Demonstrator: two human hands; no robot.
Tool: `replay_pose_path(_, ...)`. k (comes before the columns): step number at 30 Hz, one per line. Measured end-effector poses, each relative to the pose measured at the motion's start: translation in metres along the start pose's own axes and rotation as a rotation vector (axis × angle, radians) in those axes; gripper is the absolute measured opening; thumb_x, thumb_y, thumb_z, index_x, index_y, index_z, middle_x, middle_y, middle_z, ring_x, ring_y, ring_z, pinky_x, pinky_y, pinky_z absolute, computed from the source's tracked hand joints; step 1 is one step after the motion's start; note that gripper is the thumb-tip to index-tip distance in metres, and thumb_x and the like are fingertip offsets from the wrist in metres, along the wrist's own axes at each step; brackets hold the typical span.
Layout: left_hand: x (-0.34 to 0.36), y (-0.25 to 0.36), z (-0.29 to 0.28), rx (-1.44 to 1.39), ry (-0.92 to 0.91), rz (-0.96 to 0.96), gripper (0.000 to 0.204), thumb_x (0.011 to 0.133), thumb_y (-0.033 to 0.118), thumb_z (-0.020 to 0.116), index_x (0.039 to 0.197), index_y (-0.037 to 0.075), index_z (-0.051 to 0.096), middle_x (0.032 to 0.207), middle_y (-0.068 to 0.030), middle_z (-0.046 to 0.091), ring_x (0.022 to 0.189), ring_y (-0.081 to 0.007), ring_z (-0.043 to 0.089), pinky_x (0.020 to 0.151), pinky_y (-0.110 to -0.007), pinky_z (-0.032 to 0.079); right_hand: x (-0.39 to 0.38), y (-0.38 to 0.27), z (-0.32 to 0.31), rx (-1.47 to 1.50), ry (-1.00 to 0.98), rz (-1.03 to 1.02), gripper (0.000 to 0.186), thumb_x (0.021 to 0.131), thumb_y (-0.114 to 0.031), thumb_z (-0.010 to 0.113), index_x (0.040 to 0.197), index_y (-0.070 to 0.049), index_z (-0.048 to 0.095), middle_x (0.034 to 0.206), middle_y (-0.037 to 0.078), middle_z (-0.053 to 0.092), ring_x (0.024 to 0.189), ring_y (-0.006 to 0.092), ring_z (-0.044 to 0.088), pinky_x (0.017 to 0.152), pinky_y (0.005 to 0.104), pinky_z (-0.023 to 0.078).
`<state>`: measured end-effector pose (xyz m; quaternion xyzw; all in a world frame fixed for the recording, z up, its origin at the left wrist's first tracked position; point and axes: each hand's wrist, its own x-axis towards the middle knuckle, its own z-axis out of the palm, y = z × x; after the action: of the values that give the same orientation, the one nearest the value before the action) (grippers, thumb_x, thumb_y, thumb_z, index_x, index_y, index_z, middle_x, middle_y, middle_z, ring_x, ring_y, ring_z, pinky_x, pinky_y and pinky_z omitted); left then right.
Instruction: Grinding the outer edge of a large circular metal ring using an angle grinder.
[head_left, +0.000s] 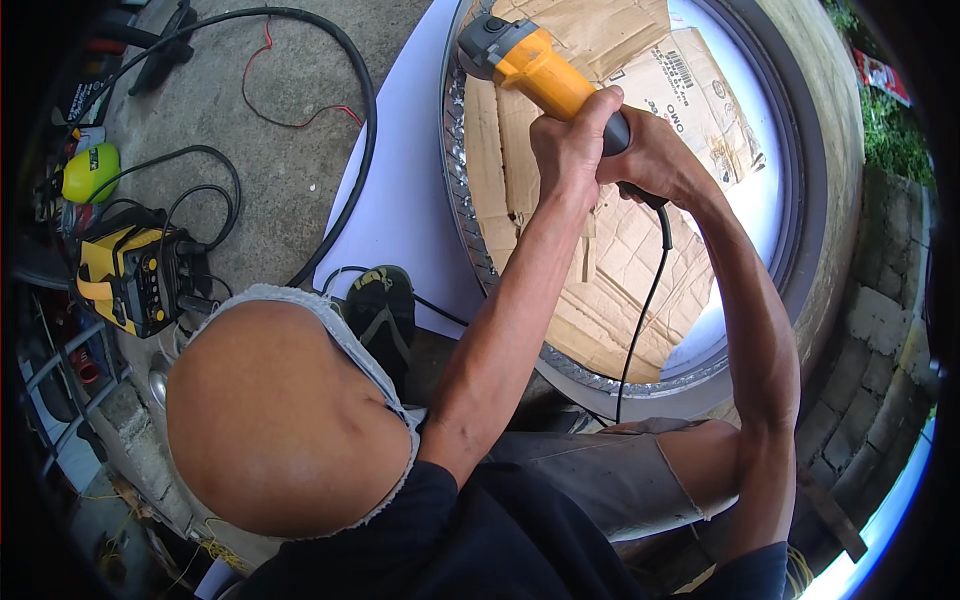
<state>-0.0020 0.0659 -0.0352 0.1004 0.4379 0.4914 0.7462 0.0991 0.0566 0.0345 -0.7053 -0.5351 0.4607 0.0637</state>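
Head view, only one: 2 hands, 1 grinder. L hand [568, 150] is curled round the grinder [548, 75] toward its rear; R hand [655, 155] is closed round the dark rear grip, most fingers hidden. Grinder's over the upper pt. of 1 big metal ring [812, 190], above the cardboard [650, 275] inside; can't tell if the tool touches the rim. Its underside is out of sight. Cardboard pcs. overlap, so no exact count. 1 black cord [655, 285] runs down from the grip, lost past the ring's near edge. To the left: 1 yellow-black machine [128, 270], 1 lime-green item [92, 172], kind unclear; far-left stuff's dark & cut off. 1 bare knee [290, 420] blocks the lower left; 1 shoe [383, 295] partly shows.
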Motion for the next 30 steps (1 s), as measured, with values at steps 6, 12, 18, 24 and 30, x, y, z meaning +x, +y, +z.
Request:
replay_pose_path(6,-0.004,-0.001,0.005,-0.036,-0.012,-0.03,0.044,0.075,0.023,0.086,0.102,-0.007,0.068,0.093,-0.0114,0.068,0.08,-0.0188,0.067,0.069,-0.034,0.057,-0.003,0.002,-0.002,-0.031,0.037,-0.012,0.053,0.064,-0.019,0.078,0.111,0.004,0.065,0.08,0.012,0.071,0.061,0.0171,0.067,0.054,0.0286,0.055)
replay_pose_path(12,0.0,0.001,0.001,0.028,-0.016,-0.01,0.042,0.076,0.023,0.085,0.101,-0.006,0.069,0.093,-0.0112,0.069,0.08,-0.0188,0.068,0.069,-0.034,0.057,-0.002,0.003,0.003,-0.003,0.064,-0.028,0.052,0.065,-0.019,0.078,0.11,0.004,0.065,0.078,0.011,0.07,0.059,0.0164,0.066,0.052,0.0295,0.055)
replay_pose_path(18,0.006,0.006,0.0,0.047,-0.02,-0.028,0.039,0.076,0.023,0.085,0.098,-0.005,0.069,0.091,-0.0103,0.069,0.077,-0.0182,0.067,0.069,-0.033,0.057,-0.002,-0.008,0.002,-0.012,0.048,0.053,0.052,0.065,-0.02,0.078,0.109,0.005,0.065,0.079,0.012,0.07,0.061,0.0168,0.067,0.054,0.0297,0.055)
replay_pose_path(24,0.003,0.01,-0.002,0.036,-0.026,-0.023,0.038,0.076,0.022,0.085,0.097,-0.004,0.069,0.09,-0.0096,0.068,0.076,-0.0176,0.067,0.068,-0.033,0.056,-0.001,-0.007,0.007,-0.049,0.099,-0.034,0.053,0.064,-0.02,0.078,0.109,0.004,0.066,0.08,0.013,0.071,0.062,0.0182,0.068,0.056,0.0306,0.055)
replay_pose_path(30,0.003,0.008,-0.001,-0.014,-0.02,-0.007,0.038,0.076,0.022,0.085,0.097,-0.004,0.069,0.088,-0.0091,0.068,0.075,-0.0177,0.067,0.066,-0.034,0.056,0.003,-0.004,0.004,-0.072,0.09,-0.058,0.053,0.064,-0.02,0.078,0.11,0.005,0.066,0.08,0.013,0.071,0.062,0.0187,0.068,0.056,0.0309,0.055)
